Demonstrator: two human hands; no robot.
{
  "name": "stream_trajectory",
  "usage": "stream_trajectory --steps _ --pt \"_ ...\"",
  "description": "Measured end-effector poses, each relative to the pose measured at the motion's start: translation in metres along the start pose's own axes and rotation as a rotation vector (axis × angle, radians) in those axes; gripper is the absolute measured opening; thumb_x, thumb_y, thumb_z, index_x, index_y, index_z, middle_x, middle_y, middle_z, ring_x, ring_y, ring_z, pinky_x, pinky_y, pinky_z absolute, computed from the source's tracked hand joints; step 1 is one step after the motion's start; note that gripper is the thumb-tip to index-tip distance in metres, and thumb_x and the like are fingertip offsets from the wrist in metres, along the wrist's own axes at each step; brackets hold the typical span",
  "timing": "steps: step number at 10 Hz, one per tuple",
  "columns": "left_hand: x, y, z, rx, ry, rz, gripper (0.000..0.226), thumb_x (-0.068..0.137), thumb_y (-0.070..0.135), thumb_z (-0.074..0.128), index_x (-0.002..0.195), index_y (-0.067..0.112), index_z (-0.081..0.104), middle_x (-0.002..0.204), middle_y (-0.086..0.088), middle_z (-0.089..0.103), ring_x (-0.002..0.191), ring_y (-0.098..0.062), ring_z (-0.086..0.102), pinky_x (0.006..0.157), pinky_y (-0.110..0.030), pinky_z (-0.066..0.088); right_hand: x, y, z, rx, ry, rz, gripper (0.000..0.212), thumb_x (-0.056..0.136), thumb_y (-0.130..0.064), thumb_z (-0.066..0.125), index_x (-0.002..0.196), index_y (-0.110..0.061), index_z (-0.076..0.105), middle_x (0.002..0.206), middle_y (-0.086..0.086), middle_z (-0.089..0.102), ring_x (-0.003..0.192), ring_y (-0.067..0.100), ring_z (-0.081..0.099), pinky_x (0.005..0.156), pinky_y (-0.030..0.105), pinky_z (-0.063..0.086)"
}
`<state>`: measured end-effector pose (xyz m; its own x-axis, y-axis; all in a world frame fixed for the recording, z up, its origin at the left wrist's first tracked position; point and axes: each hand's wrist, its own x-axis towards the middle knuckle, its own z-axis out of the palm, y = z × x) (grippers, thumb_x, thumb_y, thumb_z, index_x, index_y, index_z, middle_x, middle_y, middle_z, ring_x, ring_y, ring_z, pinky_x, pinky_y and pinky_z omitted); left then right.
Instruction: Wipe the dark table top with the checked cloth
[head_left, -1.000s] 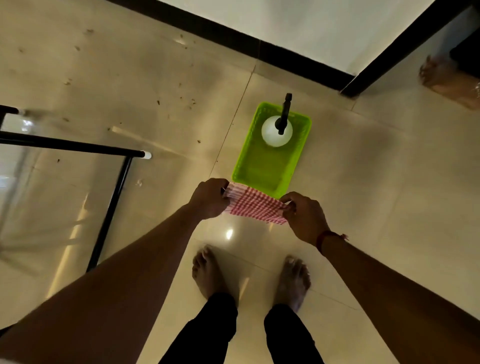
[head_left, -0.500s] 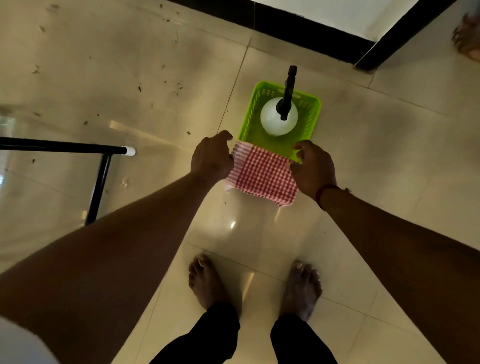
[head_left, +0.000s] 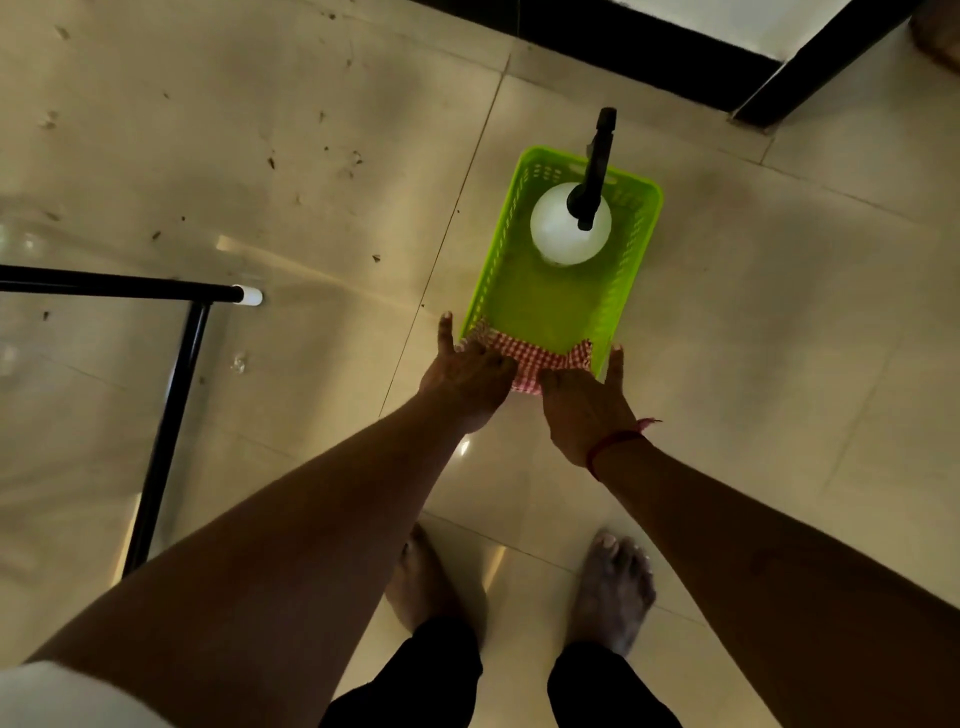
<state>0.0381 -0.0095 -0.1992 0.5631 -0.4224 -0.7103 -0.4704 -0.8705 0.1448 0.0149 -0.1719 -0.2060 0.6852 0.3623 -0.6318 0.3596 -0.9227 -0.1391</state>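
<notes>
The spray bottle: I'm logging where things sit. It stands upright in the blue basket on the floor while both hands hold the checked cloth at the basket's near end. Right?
Not quite: the basket is bright green, not blue, as the head view shows. The rest holds: the spray bottle stands upright in it, and the left hand and right hand hold the checked cloth at its near end.

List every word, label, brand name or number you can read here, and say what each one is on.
None: no readable text appears in this view.
The green basket shows only perforations.
The white spray bottle shows no label from above.
The checked cloth, held by the left hand and right hand, carries only its pattern.
</notes>
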Motion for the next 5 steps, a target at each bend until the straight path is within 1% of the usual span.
stream_trajectory --steps 1,2,3,4,5 --pt "-0.004 -0.003 -0.001 -0.016 0.009 0.011 0.066 0.09 0.018 0.055 0.149 0.019 0.026 0.157 -0.006 0.027 0.15 -0.031 0.01 0.102 -0.08 -0.009 -0.001 -0.002 -0.009 0.041 -0.064 0.016 0.03 0.091 -0.013 0.045 0.12 -0.016 0.05 0.106 0.0 0.064 0.109 0.021 0.058 0.112 0.068 -0.003" --pt "-0.015 -0.004 -0.014 -0.072 0.074 -0.01 0.07 0.089 0.013 0.056 0.15 0.019 0.024 0.154 -0.005 0.031 0.148 -0.027 0.017 0.101 -0.079 -0.009 -0.007 0.001 -0.019 0.131 -0.041 -0.016 0.047 0.089 -0.018 0.052 0.135 -0.018 0.04 0.12 0.0 0.062 0.119 0.021 0.055 0.111 0.067 -0.001" --pt "-0.036 -0.005 -0.034 -0.178 0.172 -0.099 0.064 0.087 0.015 0.06 0.144 0.018 0.033 0.143 -0.005 0.043 0.139 -0.024 0.033 0.107 -0.078 0.002 -0.018 0.001 -0.047 0.151 -0.002 -0.059 0.057 0.089 -0.023 0.054 0.142 -0.016 0.031 0.134 0.005 0.053 0.128 0.024 0.047 0.113 0.065 0.012" --pt "-0.062 -0.004 -0.06 -0.221 0.256 -0.222 0.065 0.088 0.023 0.059 0.146 0.015 0.029 0.149 -0.009 0.034 0.141 -0.026 0.029 0.109 -0.075 0.009 -0.033 0.004 -0.094 0.155 0.087 -0.088 0.067 0.089 -0.023 0.055 0.147 -0.011 0.023 0.144 0.01 0.042 0.136 0.028 0.037 0.111 0.06 0.024" --pt "-0.087 0.0 -0.093 -0.286 0.332 -0.378 0.07 0.09 0.03 0.055 0.149 0.014 0.021 0.158 -0.012 0.02 0.146 -0.029 0.019 0.113 -0.067 0.014 -0.047 0.004 -0.142 0.1 0.223 -0.106 0.065 0.089 -0.022 0.054 0.146 -0.008 0.026 0.145 0.014 0.04 0.136 0.031 0.035 0.106 0.056 0.032"
